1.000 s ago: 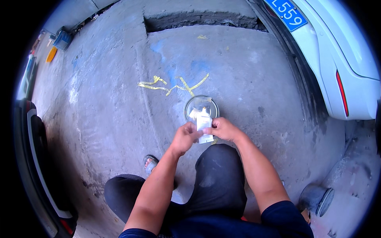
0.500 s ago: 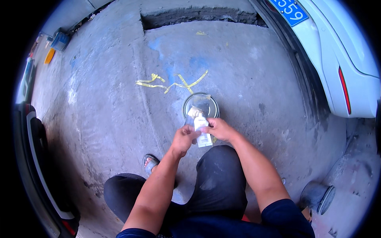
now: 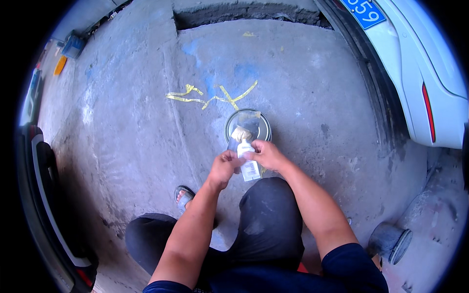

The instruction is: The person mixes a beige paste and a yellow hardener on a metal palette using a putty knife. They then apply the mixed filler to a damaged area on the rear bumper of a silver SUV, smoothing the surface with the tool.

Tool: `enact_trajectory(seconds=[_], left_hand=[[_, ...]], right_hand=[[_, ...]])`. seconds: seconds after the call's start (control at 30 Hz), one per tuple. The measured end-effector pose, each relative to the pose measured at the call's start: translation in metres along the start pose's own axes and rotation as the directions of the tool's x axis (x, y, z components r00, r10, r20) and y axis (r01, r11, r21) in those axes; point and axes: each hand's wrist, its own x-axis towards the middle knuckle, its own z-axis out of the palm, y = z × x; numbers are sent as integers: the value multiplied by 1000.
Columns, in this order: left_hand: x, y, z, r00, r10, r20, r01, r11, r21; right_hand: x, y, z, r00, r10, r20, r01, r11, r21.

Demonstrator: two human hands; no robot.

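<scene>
A white squeeze tube [image 3: 250,169] lies between my two hands, its narrow nozzle end toward a beige lump of paste [image 3: 241,133]. My right hand [image 3: 267,155] pinches the tube near its upper part, thumb across the front. My left hand [image 3: 224,168] is closed at the tube's left side, its thumb smeared by motion against the tube. Under the paste is a thin greyish flat sheet [image 3: 252,120], resting on the round lid of a metal can [image 3: 265,129]. My fingers hide part of the tube and the can's near side.
Crumpled yellow tape strips [image 3: 210,100] lie on the concrete floor beyond the can. A white car [image 3: 435,73] stands at the right, a dark bumper [image 3: 36,195] at the left. A black bucket [image 3: 391,241] lies at lower right. A trench [image 3: 244,17] crosses the far floor.
The tube's nozzle end has shifted slightly left, and more of the beige paste shows above it. Both hands stay at the tube. The whole view has shifted a little.
</scene>
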Motion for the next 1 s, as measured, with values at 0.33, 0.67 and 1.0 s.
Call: enact_trajectory(seconds=[0.33,0.67,1.0], left_hand=[[7,-6,1,999,20,-41,-18,999,51],[11,-8,3,996,-62,-63,60,998,-35],[14,-11,2,997,-45,-68,46,999,4]], right_hand=[[16,35,9,999,31,17,-34,978,207],[16,30,11,981,-49,-190,31,995,-98],[21,25,10,981,9,-191,-41,985,-165]])
